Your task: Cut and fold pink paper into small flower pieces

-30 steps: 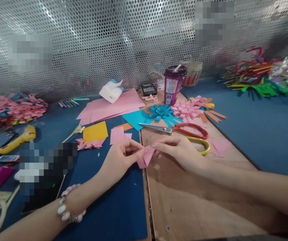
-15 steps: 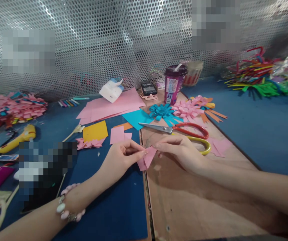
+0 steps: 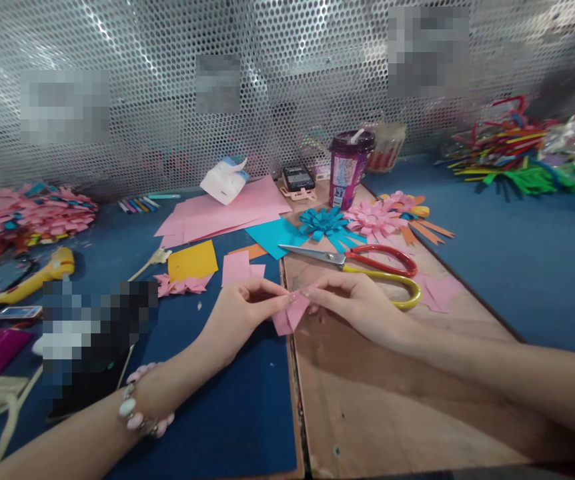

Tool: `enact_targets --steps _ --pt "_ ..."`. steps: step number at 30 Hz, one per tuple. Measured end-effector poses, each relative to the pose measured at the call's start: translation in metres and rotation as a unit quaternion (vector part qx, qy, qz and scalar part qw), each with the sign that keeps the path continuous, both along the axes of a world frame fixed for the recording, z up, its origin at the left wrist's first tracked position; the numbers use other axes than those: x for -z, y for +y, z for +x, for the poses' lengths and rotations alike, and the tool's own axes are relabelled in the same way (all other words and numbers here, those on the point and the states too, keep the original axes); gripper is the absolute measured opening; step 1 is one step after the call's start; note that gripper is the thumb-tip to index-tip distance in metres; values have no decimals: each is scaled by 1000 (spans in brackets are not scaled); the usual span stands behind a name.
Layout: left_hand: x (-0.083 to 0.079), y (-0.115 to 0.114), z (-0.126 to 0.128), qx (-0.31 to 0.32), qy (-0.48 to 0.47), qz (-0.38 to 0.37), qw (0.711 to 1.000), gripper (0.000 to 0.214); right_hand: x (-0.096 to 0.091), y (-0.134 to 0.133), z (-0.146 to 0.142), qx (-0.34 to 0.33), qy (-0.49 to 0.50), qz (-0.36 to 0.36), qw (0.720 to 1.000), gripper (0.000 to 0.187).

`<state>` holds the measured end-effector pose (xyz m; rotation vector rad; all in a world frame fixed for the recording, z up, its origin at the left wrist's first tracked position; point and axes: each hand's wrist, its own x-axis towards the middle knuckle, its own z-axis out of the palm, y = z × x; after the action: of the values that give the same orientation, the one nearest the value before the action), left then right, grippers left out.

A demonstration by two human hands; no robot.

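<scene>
Between both hands is a small folded piece of pink paper (image 3: 289,319), held over the seam where the blue surface meets the bare wood. My left hand (image 3: 250,310) pinches its left upper part between thumb and fingers. On the other side, my right hand (image 3: 352,303) pinches its upper right edge, with some fingertips partly hidden. Just beyond the right hand lie scissors (image 3: 345,259) with one red and one yellow handle, blades pointing left. Small pink paper pieces (image 3: 236,268) and a yellow paper square (image 3: 192,261) rest beyond the left hand.
Blue (image 3: 323,223) and pink paper flowers (image 3: 373,218) lie before a purple cup (image 3: 348,170). Pink sheets (image 3: 222,212) sit under a white tissue pack (image 3: 223,183). At left are a yellow glue gun (image 3: 37,277) and a dark phone-like object (image 3: 97,360); coloured strips (image 3: 517,163) lie far right.
My right fingertips have shifted slightly left along the pink paper's top edge, closer to the left hand. The paper's fold looks a little different. The camera view has moved slightly.
</scene>
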<state>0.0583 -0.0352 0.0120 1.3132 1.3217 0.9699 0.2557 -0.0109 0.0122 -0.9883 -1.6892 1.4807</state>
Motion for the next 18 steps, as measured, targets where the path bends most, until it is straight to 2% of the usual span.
enact_targets --steps 9,18 --pt "0 1 0 17 24 24 999 21 2 1 1 -14 -27 -11 999 26" --pt "-1 0 0 13 28 30 999 21 8 5 2 -1 18 -32 999 22"
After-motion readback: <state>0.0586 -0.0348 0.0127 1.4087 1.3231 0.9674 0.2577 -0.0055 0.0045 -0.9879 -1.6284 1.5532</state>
